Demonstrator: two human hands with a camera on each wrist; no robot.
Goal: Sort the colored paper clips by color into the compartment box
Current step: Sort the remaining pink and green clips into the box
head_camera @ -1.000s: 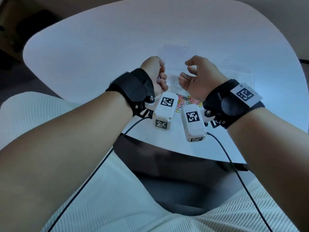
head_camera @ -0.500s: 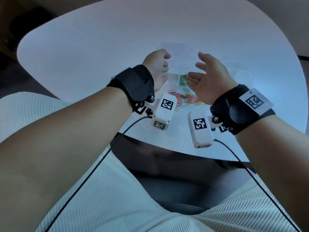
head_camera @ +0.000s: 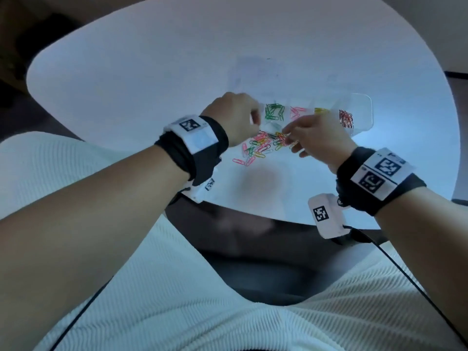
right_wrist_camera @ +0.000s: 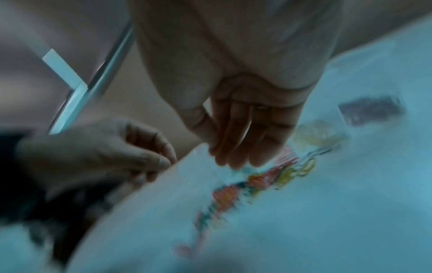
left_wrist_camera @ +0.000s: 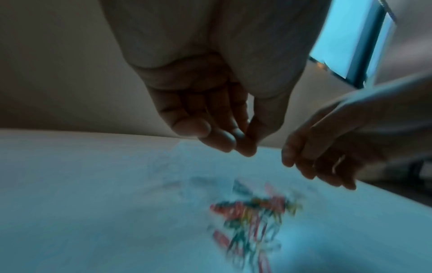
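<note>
A loose pile of colored paper clips lies on the white table, blurred in the wrist views. Behind it stands the clear compartment box with green clips, pink clips, yellow clips and red clips in separate compartments. My right hand reaches down with fairly straight fingers touching the pile's far edge. My left hand hovers at the box's left end, thumb against curled fingertips; whether it holds a clip is hidden.
The near table edge runs just below my wrists, with my lap in white cloth under it. Camera cables hang from both wrists. A faint clear sheet or lid lies behind the box.
Both hands turned palm-down and dropped from above the table toward the clips. The right hand went from raised and open to touching the pile; the left moved forward to the box.
</note>
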